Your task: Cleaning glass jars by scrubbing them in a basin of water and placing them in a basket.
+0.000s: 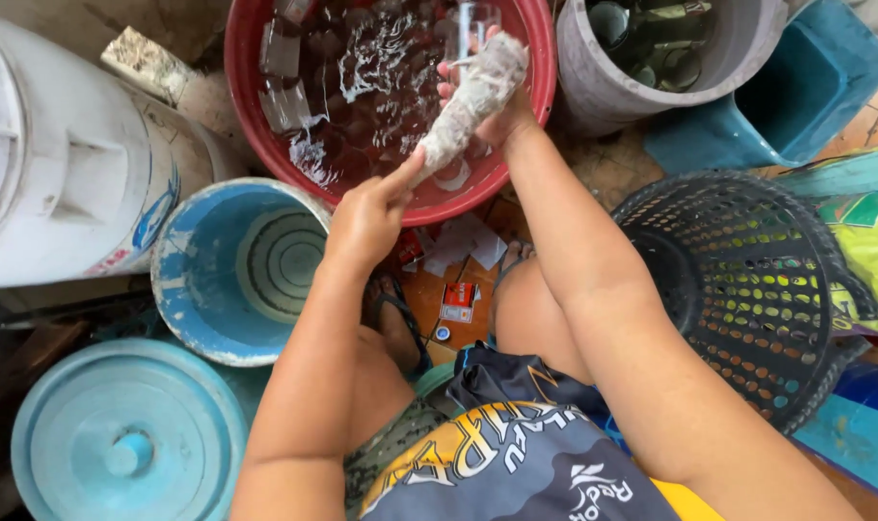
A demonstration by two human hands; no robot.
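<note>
A red basin [535, 68] full of water holds several clear drinking glasses [284, 77]. Over its near side my right hand [501, 111] grips a clear glass [468, 34] together with a grey-white cloth or sponge [472, 96] wrapped along it. My left hand [366, 217] pinches the lower end of that cloth at the basin's rim. Water ripples around the glass. My knees and sandalled feet show below the basin.
A grey bucket [593, 96] with glasses inside stands at the back right beside a blue tub [824, 77]. A dark mesh basket [747, 280] lies right. A blue bucket [236, 270], a blue lid [121, 434] and a white container [63, 164] sit left.
</note>
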